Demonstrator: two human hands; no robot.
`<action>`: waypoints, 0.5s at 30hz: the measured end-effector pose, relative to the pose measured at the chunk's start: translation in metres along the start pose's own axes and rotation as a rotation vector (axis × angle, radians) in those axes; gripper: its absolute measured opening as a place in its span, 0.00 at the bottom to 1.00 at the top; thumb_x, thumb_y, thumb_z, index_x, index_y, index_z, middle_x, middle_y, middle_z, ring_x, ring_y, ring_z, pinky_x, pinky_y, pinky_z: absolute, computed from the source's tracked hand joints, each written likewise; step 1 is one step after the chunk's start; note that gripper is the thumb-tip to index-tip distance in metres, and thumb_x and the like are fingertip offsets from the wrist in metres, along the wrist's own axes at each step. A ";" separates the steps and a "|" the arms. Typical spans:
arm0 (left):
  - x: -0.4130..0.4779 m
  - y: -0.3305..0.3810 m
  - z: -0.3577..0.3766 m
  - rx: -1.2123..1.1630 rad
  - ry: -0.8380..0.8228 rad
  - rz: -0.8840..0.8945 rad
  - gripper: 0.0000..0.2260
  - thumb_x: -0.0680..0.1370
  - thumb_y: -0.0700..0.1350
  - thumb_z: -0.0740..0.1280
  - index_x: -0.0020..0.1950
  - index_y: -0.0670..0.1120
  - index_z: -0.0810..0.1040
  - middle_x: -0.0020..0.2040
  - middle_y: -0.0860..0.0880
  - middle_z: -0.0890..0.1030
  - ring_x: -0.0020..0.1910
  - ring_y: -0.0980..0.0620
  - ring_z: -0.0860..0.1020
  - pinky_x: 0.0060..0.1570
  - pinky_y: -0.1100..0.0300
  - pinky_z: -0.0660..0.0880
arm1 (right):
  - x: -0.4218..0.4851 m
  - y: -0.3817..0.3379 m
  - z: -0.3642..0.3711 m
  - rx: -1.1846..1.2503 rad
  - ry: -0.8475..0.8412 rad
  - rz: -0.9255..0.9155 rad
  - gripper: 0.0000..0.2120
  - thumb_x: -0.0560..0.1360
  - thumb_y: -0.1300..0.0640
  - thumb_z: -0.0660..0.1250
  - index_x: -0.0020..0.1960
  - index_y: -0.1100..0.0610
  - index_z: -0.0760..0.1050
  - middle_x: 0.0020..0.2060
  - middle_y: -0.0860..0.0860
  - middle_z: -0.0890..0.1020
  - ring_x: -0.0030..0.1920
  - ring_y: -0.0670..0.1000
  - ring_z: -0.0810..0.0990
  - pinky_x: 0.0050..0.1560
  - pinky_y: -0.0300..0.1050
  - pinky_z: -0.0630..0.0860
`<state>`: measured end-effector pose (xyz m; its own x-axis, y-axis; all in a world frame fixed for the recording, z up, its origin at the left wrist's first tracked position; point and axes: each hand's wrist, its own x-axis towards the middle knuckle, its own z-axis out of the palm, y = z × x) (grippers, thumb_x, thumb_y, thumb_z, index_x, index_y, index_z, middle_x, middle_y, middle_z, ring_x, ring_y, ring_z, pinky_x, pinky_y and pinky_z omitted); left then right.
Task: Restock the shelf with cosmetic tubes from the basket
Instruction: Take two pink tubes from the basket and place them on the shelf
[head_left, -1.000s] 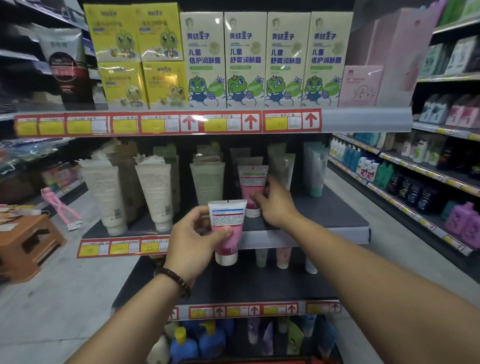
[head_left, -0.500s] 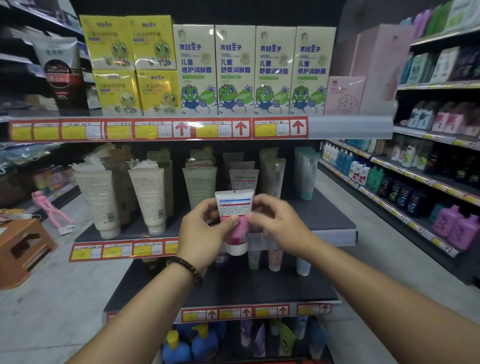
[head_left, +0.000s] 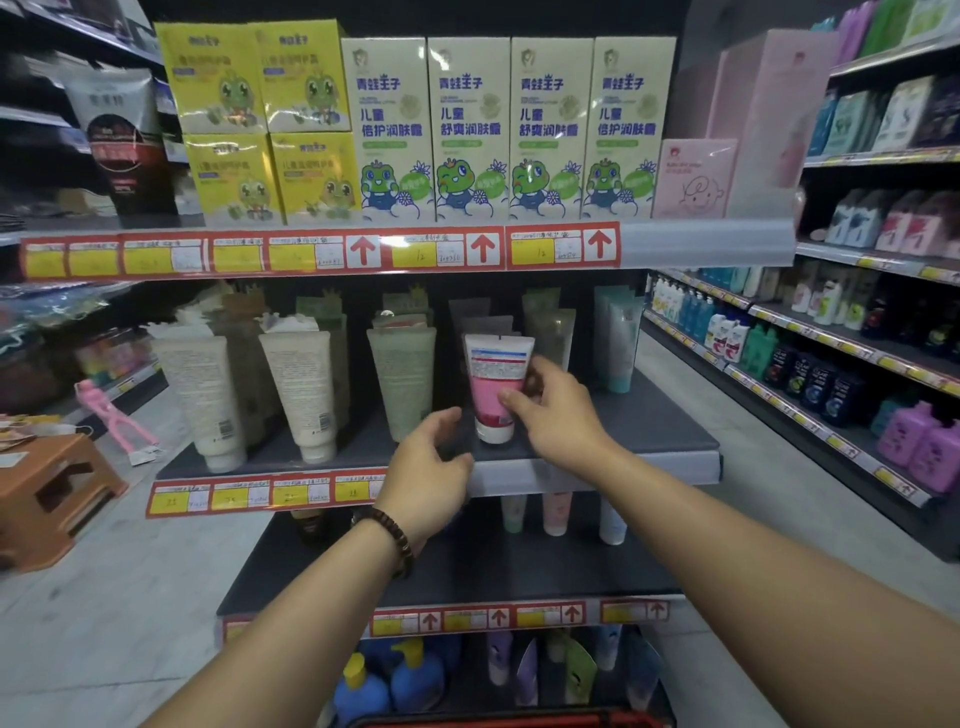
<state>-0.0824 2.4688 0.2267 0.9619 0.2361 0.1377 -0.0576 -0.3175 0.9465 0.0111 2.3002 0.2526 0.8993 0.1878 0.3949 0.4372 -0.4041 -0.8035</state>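
A pink and white cosmetic tube (head_left: 493, 387) stands cap-down on the grey middle shelf (head_left: 665, 415), in front of other tubes of its row. My right hand (head_left: 556, 410) grips its right side. My left hand (head_left: 428, 462) hovers just left of and below the tube, fingers apart, holding nothing. Cream tubes (head_left: 200, 400) and a green tube (head_left: 404, 382) stand to the left on the same shelf. Only the red rim of the basket (head_left: 498, 719) shows at the bottom edge.
Boxed creams (head_left: 467, 130) fill the upper shelf behind a red and yellow price strip (head_left: 322, 252). Lower shelves hold small tubes (head_left: 556, 512) and blue bottles (head_left: 387, 686). A brown stool (head_left: 49, 493) stands on the floor at left. Another stocked aisle (head_left: 831, 338) runs at right.
The pink tube passed from my left hand to my right and moved up onto the middle shelf. My left hand let go and dropped slightly, fingers spread.
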 end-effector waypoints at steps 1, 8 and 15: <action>-0.001 -0.001 0.001 -0.016 -0.027 -0.017 0.29 0.84 0.36 0.71 0.83 0.56 0.72 0.77 0.55 0.77 0.70 0.44 0.82 0.62 0.44 0.86 | -0.001 0.002 0.003 -0.007 -0.019 0.010 0.12 0.83 0.56 0.74 0.66 0.51 0.81 0.52 0.46 0.87 0.54 0.47 0.86 0.58 0.47 0.82; -0.007 -0.005 0.006 -0.066 -0.114 -0.021 0.27 0.86 0.37 0.70 0.82 0.55 0.73 0.70 0.59 0.79 0.64 0.48 0.84 0.53 0.48 0.89 | -0.009 0.005 0.007 -0.006 -0.059 0.057 0.15 0.83 0.55 0.75 0.69 0.51 0.79 0.54 0.46 0.88 0.55 0.46 0.87 0.64 0.51 0.84; -0.053 -0.024 -0.002 -0.015 -0.035 0.097 0.13 0.84 0.37 0.72 0.61 0.55 0.82 0.55 0.56 0.87 0.49 0.52 0.85 0.47 0.60 0.82 | -0.077 0.003 -0.005 -0.031 0.238 -0.074 0.07 0.83 0.54 0.74 0.59 0.51 0.78 0.47 0.48 0.84 0.44 0.45 0.82 0.43 0.31 0.75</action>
<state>-0.1322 2.4654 0.1974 0.9603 0.1730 0.2188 -0.1545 -0.3232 0.9336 -0.0574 2.2799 0.2219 0.8358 0.0031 0.5491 0.4980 -0.4254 -0.7556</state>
